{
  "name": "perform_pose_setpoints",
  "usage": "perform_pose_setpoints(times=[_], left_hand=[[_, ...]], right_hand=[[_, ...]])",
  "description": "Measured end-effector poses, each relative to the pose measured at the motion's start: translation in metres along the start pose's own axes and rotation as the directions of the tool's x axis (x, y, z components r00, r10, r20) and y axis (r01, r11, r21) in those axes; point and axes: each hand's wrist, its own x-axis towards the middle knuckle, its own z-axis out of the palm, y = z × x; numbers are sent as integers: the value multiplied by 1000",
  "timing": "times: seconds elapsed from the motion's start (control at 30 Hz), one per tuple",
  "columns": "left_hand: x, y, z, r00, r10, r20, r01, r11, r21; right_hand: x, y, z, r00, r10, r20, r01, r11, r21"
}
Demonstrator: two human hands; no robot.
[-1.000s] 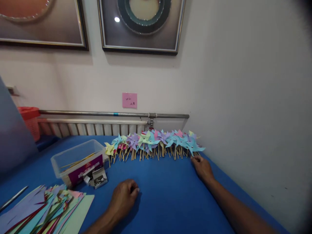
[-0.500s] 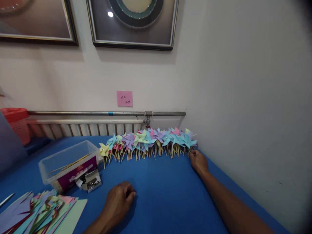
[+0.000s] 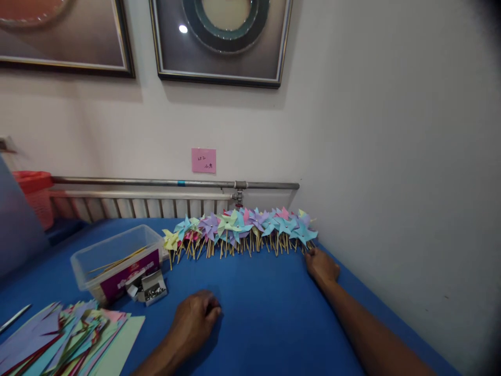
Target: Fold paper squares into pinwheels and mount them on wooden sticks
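Note:
A long row of pastel paper pinwheels (image 3: 242, 230) on wooden sticks lies along the far edge of the blue table (image 3: 266, 313). My right hand (image 3: 321, 266) reaches to the row's right end, fingers curled at the stick ends of the last blue pinwheel (image 3: 304, 235); whether it grips a stick is hidden. My left hand (image 3: 195, 321) rests on the blue table near the middle, fingers loosely curled with nothing visible in them.
A clear plastic box (image 3: 117, 258) holding wooden sticks stands at the left, with a small open box of metal pins (image 3: 151, 288) before it. A stack of cut coloured paper (image 3: 66, 339) lies at the lower left. A radiator and pipe (image 3: 176, 184) run behind; the wall closes the right.
My right hand stays at the right end of the pinwheel row and has drawn back slightly. My left hand has hardly moved; the view shifted a little.

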Motion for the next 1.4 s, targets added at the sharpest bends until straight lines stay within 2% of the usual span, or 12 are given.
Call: perform_pose_setpoints(times=[0.4,0.63,0.87,1.07,1.17,1.23,1.33,1.37,1.4], left_hand=[[-2,1,0,999,32,36,-34,998,53],[-2,-1,2,999,42,26,-43,998,54],[-2,-1,2,999,28,33,-29,999,43],[-2,1,0,999,16,40,-18,999,50],[-2,1,0,999,21,48,-23,998,56],[-2,1,0,998,38,44,-41,997,58],[-2,3,-1,998,60,31,-62,996,63],[-2,3,-1,998,59,23,-60,996,62],[-3,3,-1,998,55,15,-56,997,57]], right_hand=[[8,-12,1,997,31,66,-30,999,-16],[9,-13,2,996,57,62,-57,998,-6],[6,-17,-1,997,9,74,-11,1000,23],[-1,-16,-5,998,22,51,-25,999,49],[-13,-16,-11,1000,9,5,-10,997,74],[-28,-21,-16,999,-49,-23,51,993,109],[-64,-43,-20,980,-199,-18,199,964,176],[-80,-54,-21,964,-265,-12,262,942,211],[-99,-67,-22,928,-371,-20,360,885,296]])
